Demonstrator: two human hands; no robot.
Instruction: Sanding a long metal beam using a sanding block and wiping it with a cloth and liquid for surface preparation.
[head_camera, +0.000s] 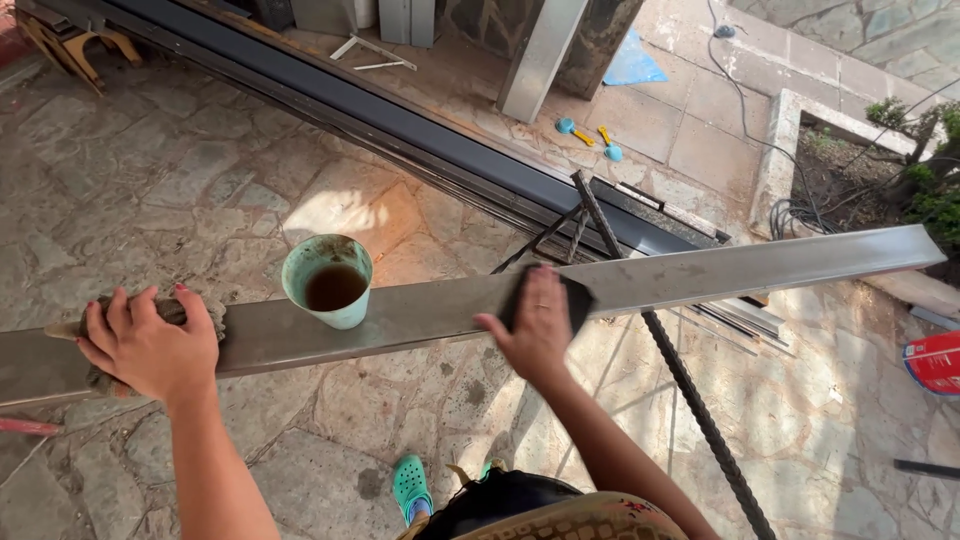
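Outdoors, a long grey metal beam (720, 270) is seen running across the view from lower left to upper right, raised above a stone-paved floor (180, 180). The left hand (150, 345) is pressed flat, fingers spread, on a grey rag (195, 310) bunched on the beam's left end; the rag is held down rather than gripped in a fist. The right hand (540, 320) is laid over a dark cloth pad (578, 300) near the middle of the beam, the fingers curved loosely upon it, a ring being visible on one finger.

Between the two hands, a pale green cup (328, 280) filled with brown liquid is stood upright on the beam's top face, nearer to the left hand. It stands in the stretch of beam between rag and pad.

Under the beam, a ribbed steel bar (690, 400) is seen slanting down to the lower right, crossed by thinner rods (555, 235). Behind it a dark metal rail (400, 120) is laid along the ground. Farther off, two blue-and-yellow tools (590, 135) are lying on the tiles, and a dark cable (745, 110) is trailed toward a coil beside a stone planter (790, 140). A red container (935, 362) is cut off by the right edge. A green clog (410, 485) is seen below.
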